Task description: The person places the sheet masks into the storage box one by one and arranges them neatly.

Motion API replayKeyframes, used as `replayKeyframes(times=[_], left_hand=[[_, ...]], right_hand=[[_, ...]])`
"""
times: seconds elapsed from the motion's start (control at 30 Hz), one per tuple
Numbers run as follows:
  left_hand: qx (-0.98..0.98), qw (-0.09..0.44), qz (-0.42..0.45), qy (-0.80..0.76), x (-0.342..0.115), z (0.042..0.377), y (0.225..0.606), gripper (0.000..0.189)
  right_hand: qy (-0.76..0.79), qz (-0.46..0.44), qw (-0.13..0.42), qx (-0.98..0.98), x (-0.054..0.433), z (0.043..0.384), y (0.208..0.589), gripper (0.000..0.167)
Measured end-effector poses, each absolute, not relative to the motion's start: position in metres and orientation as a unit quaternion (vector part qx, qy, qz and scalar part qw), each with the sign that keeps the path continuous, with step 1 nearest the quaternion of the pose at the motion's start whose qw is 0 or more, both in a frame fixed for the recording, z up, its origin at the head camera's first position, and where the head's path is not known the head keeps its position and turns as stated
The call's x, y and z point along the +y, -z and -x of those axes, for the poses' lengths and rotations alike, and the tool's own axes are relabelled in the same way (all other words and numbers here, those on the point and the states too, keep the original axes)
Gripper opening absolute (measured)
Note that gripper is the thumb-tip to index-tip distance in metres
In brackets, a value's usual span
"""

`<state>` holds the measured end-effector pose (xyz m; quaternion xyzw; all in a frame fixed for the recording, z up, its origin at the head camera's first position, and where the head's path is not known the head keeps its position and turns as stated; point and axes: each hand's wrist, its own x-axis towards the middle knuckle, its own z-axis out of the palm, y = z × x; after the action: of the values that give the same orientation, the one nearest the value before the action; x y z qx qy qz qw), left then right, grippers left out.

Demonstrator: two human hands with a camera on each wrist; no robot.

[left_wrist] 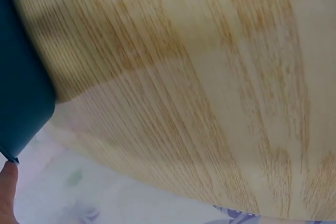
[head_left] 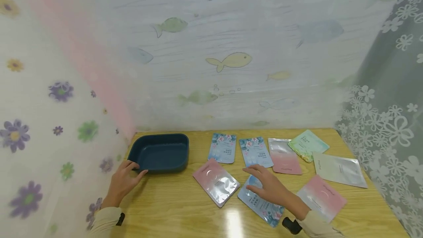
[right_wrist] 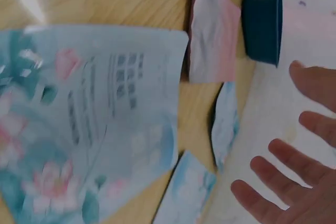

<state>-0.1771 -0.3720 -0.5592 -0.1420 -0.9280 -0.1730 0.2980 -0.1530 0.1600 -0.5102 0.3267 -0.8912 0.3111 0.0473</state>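
At the back left of the table sits a dark blue rectangular basin (head_left: 161, 156). My left hand (head_left: 123, 181) grips its front left corner, fingers over the rim and thumb along the front. In the left wrist view a fingertip (left_wrist: 8, 182) meets the corner of the basin rim. My right hand (head_left: 269, 188) hovers over a blue floral sheet-mask packet (head_left: 261, 206), fingers spread and holding nothing. The right wrist view shows the spread fingers of that hand (right_wrist: 299, 182) beside this blue packet (right_wrist: 131, 114). Left of it lies a pink-and-silver packet (head_left: 216, 183).
Two more blue floral packets (head_left: 222, 148) lie further back. To the right are a silver-pink packet (head_left: 285, 157), a green packet (head_left: 308, 144), a cream-silver packet (head_left: 343, 170) and a pink packet (head_left: 322, 197). Patterned curtains (head_left: 231, 94) stand behind the wooden table (head_left: 175, 208).
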Motion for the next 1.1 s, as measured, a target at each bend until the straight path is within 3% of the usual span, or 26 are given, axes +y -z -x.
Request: replayKeyframes(times=[0.5, 0.73, 1.1], left_hand=[[-0.924, 0.305, 0.133, 0.189, -0.369, 0.176, 0.560, 0.032], [-0.925, 0.298, 0.127, 0.200, -0.369, 0.178, 0.557, 0.030], [-0.917, 0.310, 0.141, 0.209, -0.370, 0.178, 0.556, 0.030]], right_hand=[[-0.489, -0.181, -0.034, -0.852, 0.120, 0.174, 0.553, 0.046], [-0.519, -0.137, -0.034, -0.843, 0.110, 0.178, 0.564, 0.044], [-0.540, -0.043, -0.038, -0.840, 0.098, 0.178, 0.568, 0.020]])
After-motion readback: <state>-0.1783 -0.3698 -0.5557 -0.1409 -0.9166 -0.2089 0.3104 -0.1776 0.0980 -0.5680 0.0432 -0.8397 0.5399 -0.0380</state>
